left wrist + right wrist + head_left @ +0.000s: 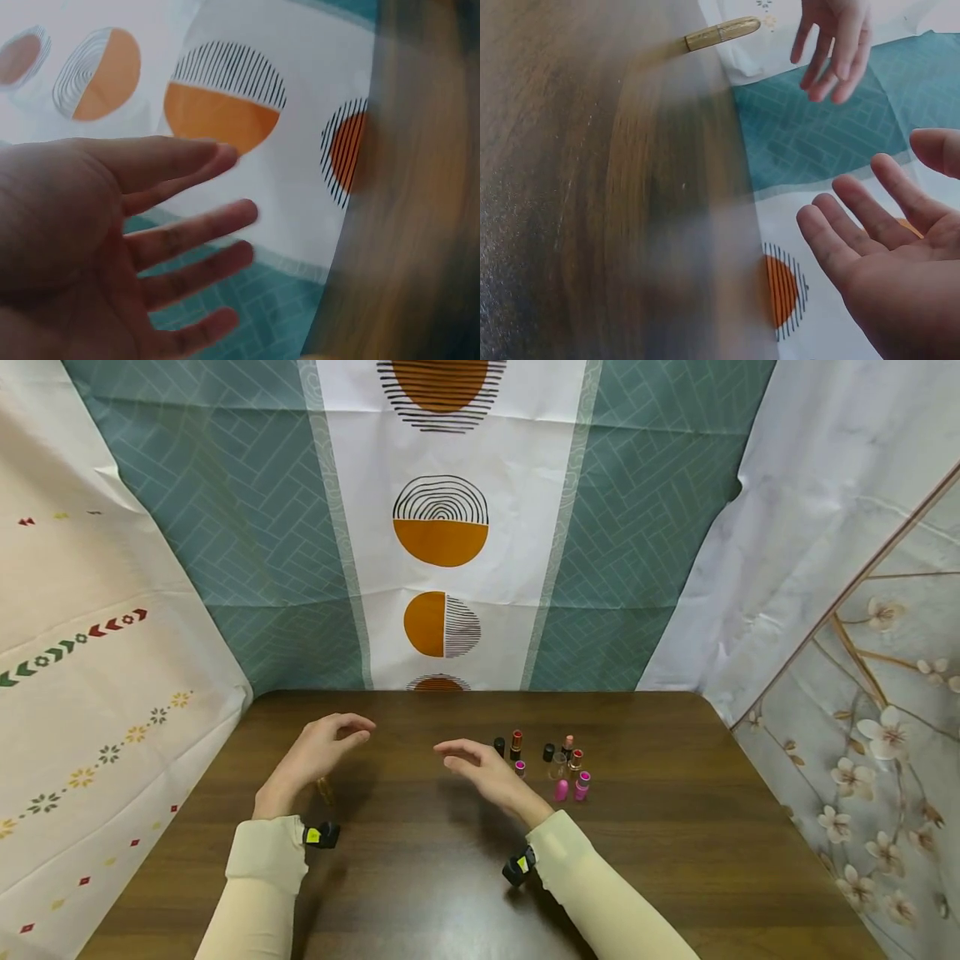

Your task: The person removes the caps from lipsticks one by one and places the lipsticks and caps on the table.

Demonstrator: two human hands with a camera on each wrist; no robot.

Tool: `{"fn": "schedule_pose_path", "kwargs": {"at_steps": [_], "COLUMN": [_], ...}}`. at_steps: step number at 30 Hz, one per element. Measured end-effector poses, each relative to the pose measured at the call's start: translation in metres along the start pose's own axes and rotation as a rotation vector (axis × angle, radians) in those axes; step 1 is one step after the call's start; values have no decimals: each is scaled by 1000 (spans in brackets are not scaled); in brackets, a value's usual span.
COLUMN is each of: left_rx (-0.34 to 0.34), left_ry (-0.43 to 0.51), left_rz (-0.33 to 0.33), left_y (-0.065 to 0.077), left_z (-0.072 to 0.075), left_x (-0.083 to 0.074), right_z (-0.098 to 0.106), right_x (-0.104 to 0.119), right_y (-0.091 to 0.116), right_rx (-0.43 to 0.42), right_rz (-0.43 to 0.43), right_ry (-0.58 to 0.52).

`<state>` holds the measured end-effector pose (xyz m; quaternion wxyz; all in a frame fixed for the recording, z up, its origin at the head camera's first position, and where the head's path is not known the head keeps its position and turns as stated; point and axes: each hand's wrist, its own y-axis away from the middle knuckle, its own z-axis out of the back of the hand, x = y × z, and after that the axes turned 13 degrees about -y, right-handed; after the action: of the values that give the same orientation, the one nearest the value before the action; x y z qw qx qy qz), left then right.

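Observation:
Both hands hover over a dark wooden table (420,877) with nothing in them. My left hand (315,760) is at the left, its fingers spread and loosely bent in the left wrist view. A gold tube (325,790) stands on the table just beside that wrist, partly hidden by it; the right wrist view shows the whole gold tube (721,34), capped. Over the middle is my right hand (483,774), fingers relaxed and apart. To its right stands a group of lipsticks and caps, among them a red lipstick (516,745) and a pink-and-magenta tube (582,786).
In the same group are a black cap (499,746), a clear cap (557,766), a pink cap (561,790) and a nude lipstick (567,746). A patterned curtain (442,643) hangs behind the table's far edge, with printed cloths at both sides.

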<state>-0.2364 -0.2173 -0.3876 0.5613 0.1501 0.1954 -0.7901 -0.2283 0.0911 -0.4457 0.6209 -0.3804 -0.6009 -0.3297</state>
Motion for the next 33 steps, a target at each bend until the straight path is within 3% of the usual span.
{"fn": "schedule_pose_path", "kwargs": {"at_steps": [5, 18, 28, 33], "left_rx": [90, 176, 315, 350], "left_ry": [-28, -16, 48, 78], "left_rz": [-7, 9, 7, -10], "left_y": [7, 14, 25, 30], "left_z": [5, 8, 13, 14], "left_x": [11, 29, 42, 48], "right_z": [-5, -16, -29, -36], "right_x": [1, -2, -10, -14], "right_y": [-3, -8, -16, -17], "right_rx": [14, 53, 101, 119], "right_rz": [-13, -46, -44, -48], "right_ry": [-13, 20, 38, 28]}}
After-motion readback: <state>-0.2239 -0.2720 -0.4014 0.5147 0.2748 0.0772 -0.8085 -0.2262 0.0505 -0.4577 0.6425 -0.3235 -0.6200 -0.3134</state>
